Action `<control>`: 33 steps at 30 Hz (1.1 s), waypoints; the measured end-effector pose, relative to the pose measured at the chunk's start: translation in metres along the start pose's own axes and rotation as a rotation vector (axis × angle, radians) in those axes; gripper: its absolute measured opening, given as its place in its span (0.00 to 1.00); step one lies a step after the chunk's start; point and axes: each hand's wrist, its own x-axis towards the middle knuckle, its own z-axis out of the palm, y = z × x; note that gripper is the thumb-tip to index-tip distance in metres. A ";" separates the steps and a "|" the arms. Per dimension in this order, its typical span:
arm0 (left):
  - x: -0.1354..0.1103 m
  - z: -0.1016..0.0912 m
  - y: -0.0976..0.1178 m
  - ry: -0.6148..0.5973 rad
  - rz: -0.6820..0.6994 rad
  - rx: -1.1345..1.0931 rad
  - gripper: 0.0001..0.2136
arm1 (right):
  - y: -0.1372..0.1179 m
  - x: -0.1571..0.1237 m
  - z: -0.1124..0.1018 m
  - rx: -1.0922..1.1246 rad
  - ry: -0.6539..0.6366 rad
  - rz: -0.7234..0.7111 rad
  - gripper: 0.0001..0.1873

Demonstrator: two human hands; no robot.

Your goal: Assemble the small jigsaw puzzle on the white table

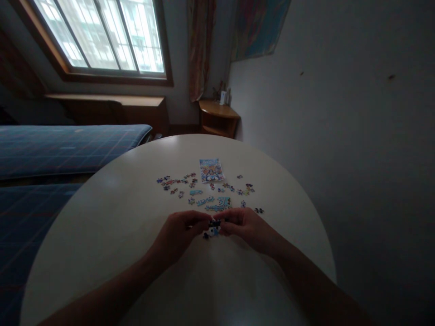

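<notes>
My left hand (185,230) and my right hand (242,226) meet over the near middle of the table. Between their fingertips are dark jigsaw puzzle pieces (214,223), pinched from both sides. How many pieces each hand grips is hidden by the fingers. Just below, a blue, white and black puzzle piece (212,232) shows near the tabletop. Beyond my fingers lies a joined light-blue puzzle section (222,203), and to its left a smaller joined strip (205,200). A colourful picture sheet (211,171) with a cartoon figure lies farther back.
Loose puzzle pieces (172,182) are scattered left of the sheet, and more pieces (248,189) to its right. They lie on a round white table (112,217). Plaid-covered bedding (68,147) stands at the left, a wall (356,149) at the right, and a corner shelf (217,108) behind.
</notes>
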 end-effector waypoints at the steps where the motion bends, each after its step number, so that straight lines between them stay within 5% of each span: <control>1: 0.000 0.001 -0.001 0.002 -0.002 -0.020 0.09 | 0.001 0.000 0.000 -0.003 0.008 0.006 0.16; 6: 0.001 0.002 -0.003 -0.009 -0.020 -0.114 0.15 | 0.003 0.002 0.000 -0.012 0.026 -0.005 0.16; 20: 0.000 0.002 -0.008 -0.041 0.138 0.203 0.10 | -0.002 -0.001 0.004 -0.283 0.108 -0.141 0.09; 33: 0.002 0.002 0.004 0.043 -0.084 -0.278 0.14 | 0.006 0.008 0.005 0.031 0.228 -0.099 0.13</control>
